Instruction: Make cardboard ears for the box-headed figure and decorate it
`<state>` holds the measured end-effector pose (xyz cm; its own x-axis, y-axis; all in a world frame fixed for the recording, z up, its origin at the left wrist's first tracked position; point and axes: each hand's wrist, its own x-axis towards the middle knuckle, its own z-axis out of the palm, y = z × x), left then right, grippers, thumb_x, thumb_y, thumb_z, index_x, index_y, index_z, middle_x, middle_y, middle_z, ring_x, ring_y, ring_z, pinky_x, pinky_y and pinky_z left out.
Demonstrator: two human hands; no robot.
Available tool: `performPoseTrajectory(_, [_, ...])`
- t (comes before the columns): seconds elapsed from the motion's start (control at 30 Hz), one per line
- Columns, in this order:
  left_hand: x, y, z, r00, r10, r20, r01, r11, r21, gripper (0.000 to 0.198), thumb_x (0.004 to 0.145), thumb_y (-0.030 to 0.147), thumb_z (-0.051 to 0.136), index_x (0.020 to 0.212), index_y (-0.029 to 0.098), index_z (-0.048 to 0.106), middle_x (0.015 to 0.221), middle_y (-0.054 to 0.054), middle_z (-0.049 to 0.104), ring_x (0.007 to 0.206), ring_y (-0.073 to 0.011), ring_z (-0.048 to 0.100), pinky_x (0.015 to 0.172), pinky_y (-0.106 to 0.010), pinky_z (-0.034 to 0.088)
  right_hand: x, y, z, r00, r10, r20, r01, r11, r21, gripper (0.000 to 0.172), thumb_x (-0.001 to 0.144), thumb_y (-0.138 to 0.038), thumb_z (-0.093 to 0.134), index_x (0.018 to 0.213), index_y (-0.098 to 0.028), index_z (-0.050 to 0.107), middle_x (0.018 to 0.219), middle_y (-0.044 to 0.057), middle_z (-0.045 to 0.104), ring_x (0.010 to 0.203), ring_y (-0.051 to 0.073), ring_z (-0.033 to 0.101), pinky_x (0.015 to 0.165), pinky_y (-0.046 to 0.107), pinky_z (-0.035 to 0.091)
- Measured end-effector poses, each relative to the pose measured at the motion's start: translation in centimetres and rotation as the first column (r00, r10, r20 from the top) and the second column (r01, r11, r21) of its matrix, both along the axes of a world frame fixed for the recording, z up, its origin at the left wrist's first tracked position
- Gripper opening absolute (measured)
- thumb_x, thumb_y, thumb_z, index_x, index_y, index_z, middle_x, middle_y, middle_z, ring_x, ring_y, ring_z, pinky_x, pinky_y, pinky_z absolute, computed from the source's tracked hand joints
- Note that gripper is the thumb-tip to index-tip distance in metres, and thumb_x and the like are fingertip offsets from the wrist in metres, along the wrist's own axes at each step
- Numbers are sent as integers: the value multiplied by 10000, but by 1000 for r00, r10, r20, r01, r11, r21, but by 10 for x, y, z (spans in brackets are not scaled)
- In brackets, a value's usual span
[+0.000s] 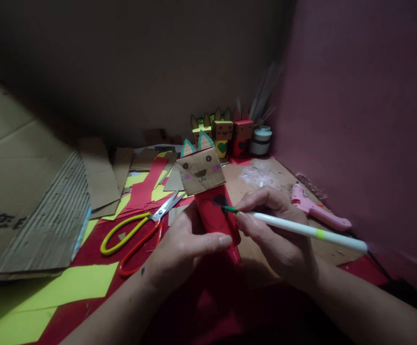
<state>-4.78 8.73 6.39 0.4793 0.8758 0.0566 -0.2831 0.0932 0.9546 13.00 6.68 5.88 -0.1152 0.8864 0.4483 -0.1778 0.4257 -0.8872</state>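
My left hand [190,237] is wrapped round the red body of a cardboard animal figure [201,173], its thumb across the lower front. The figure has a brown box head with a drawn face, pink cheeks and green-edged ears. A heart outline is drawn on its red body, and the heart's upper right part is coloured dark. Pinched in my right hand [273,225] is a white marker pen [305,227] with a green tip end. That tip touches or nearly touches the dark patch; I cannot tell which.
Scissors [154,218] lie open on the left among red and yellow paper strips [149,184]. Corrugated cardboard [46,215] stands at far left. Several similar figures [242,132] and a lidded pot [261,141] line the back. A pink glue gun [319,211] rests at right.
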Motion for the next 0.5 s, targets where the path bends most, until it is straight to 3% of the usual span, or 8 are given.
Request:
performPoseTrajectory(0.3, [0, 1, -2, 999, -39, 26, 38, 999, 30, 336, 780, 175, 810, 1104, 189, 723, 1114, -78, 738, 1030, -252, 669, 922, -357, 549, 0, 0, 0, 1000, -5, -4, 5, 1000, 20, 66, 973, -228, 688, 966, -289, 661, 633, -60, 571, 526, 113, 497, 471, 236, 385])
performPoseTrajectory(0.5, [-2, 1, -2, 997, -82, 1, 82, 995, 52, 275, 820, 201, 784, 1090, 192, 736, 1157, -82, 731, 1059, -256, 668, 963, -370, 533, -2, 1, 4, 995, -97, 0, 97, 994, 44, 38, 970, -261, 696, 968, -290, 671, 690, -45, 590, 557, 114, 507, 496, 242, 403])
